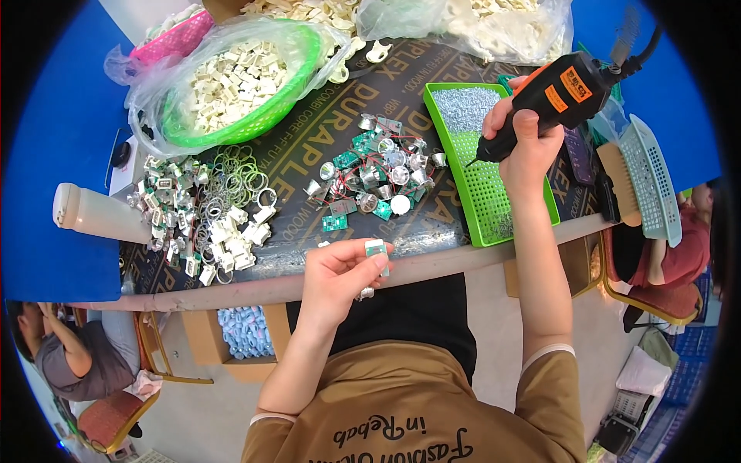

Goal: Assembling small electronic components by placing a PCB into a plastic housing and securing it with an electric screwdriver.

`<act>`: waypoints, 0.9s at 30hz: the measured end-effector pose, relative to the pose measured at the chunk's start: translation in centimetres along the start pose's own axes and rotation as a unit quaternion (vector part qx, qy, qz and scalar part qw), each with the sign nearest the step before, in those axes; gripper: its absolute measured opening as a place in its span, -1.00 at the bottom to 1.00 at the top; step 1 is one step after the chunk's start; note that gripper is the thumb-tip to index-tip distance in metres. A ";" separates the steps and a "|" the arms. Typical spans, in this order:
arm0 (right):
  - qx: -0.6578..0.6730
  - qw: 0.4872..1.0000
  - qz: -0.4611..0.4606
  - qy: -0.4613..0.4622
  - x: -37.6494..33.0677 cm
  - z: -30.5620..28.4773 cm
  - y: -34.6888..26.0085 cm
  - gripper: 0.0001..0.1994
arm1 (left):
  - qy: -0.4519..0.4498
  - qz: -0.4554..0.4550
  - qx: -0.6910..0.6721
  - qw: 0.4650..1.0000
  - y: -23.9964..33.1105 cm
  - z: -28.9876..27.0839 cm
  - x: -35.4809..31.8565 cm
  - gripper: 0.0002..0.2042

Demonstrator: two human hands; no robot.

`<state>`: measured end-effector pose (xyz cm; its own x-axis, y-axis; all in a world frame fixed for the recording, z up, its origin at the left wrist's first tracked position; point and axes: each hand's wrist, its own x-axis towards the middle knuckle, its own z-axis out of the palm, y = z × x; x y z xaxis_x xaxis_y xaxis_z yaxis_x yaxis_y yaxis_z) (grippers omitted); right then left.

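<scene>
Pinched in the fingers of my left hand [333,279], near the table's front edge, is a small green circuit board [376,248] with a white piece on it. A silvery part shows just below those fingers. My right hand [529,147] is wrapped round a black electric screwdriver [554,99] with orange labels and a cord at its back end. Its thin tip points down-left over a long green basket [480,193]. Small silver screws [466,108] fill that basket's far end, with more at its near end. Left of it lies a pile of circuit boards with silver reflector cups [370,171].
At left are white plastic housings [231,241], rings [241,174] and a pale bottle [96,212]. Behind them stands a round green basket [289,104] of cream parts. A pale blue basket [650,181] stands at right. Other people sit on both sides.
</scene>
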<state>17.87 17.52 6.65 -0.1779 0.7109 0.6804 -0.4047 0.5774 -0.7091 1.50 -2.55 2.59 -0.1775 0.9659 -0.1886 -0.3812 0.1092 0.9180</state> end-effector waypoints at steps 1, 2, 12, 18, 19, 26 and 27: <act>0.000 1.000 0.000 0.000 0.0 0.0 0.0 -0.61 | -0.001 0.000 -0.001 1.000 0.0 0.0 0.0 -0.85; -0.010 1.000 0.001 0.007 -0.1 0.0 0.0 -0.64 | -0.001 -0.001 -0.001 1.000 0.0 0.0 0.0 -0.85; -0.040 0.998 0.020 0.045 0.0 1.1 -0.5 -0.84 | 0.005 0.003 0.001 1.000 -0.1 0.0 0.0 -0.84; -0.048 0.997 0.025 0.045 0.0 1.0 -0.5 -0.85 | 0.002 0.002 -0.011 1.000 -0.1 -0.1 0.0 -0.84; -0.048 0.998 0.026 0.045 0.0 1.1 -0.5 -0.85 | 0.002 0.001 -0.009 1.000 -0.1 -0.1 0.0 -0.84; -0.042 0.996 0.028 0.071 0.0 1.0 -1.1 -0.83 | -0.005 0.002 -0.013 1.000 -0.4 -0.1 -0.1 -0.83; -0.034 0.996 0.024 0.078 0.1 1.0 -1.3 -0.83 | -0.001 0.001 -0.015 1.000 -0.4 -0.1 -0.1 -0.83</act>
<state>17.47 16.41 7.87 -0.0519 0.7884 0.6129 -0.3366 0.5640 -0.7540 1.59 -2.72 2.17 -0.1762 0.9668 -0.1853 -0.4070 0.0999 0.9080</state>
